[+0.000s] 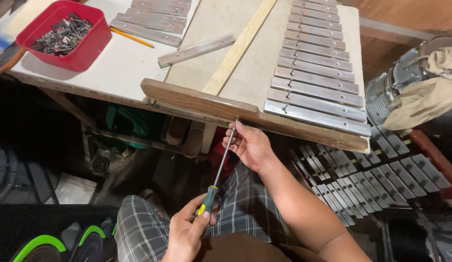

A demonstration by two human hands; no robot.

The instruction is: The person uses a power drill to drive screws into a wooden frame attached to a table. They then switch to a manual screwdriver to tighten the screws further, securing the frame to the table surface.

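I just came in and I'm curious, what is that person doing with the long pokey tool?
A seated person holds a long screwdriver. The left hand grips its green and yellow handle, and the right hand steadies the metal shaft near the tip. The tip sits against the edge of a wooden board on the table. A row of metal bars lies on top, beside a red tub of small metal parts.

A long screwdriver (220,162) with a green-and-yellow handle is held slanted, its thin metal shaft tip apparently set against the wooden board (197,101) edge.
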